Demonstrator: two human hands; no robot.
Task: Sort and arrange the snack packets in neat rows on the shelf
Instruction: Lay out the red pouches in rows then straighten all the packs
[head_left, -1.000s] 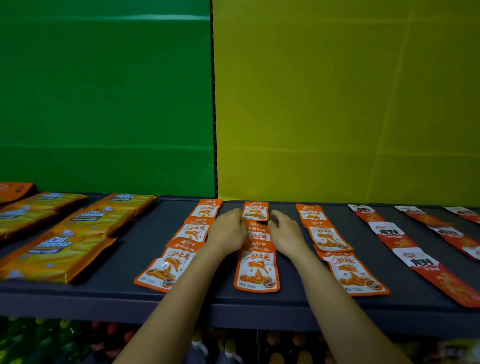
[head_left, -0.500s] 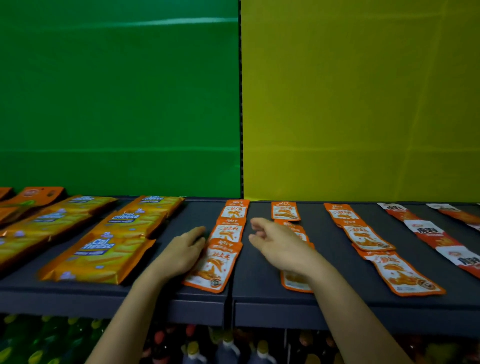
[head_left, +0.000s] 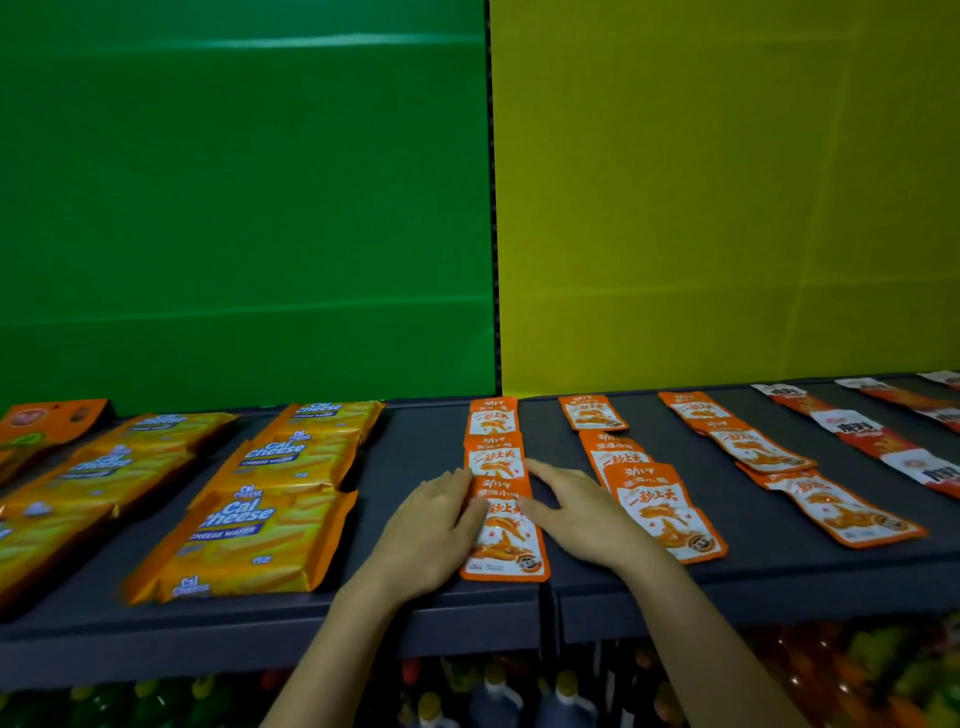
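Three rows of small orange snack packets lie on the dark shelf (head_left: 415, 457). The left row (head_left: 493, 423) runs from the back wall to the front edge. Its nearest packet (head_left: 506, 540) lies between my hands. My left hand (head_left: 431, 525) rests flat against that packet's left edge, fingers straight. My right hand (head_left: 576, 514) lies flat on the shelf against its right edge, fingers pointing up-left. The middle row (head_left: 649, 499) is just right of my right hand, and a third row (head_left: 769, 457) lies further right.
Yellow Cal Cheese wafer packs (head_left: 260, 509) lie in rows on the left of the shelf, with an orange pack (head_left: 47, 421) at the far left. Red-and-white packets (head_left: 857, 431) line the right end. Bottles (head_left: 493, 696) stand on the shelf below.
Both hands left the middle row and shifted left. They now flank the front packet of the left row. The camera view has also swung left.
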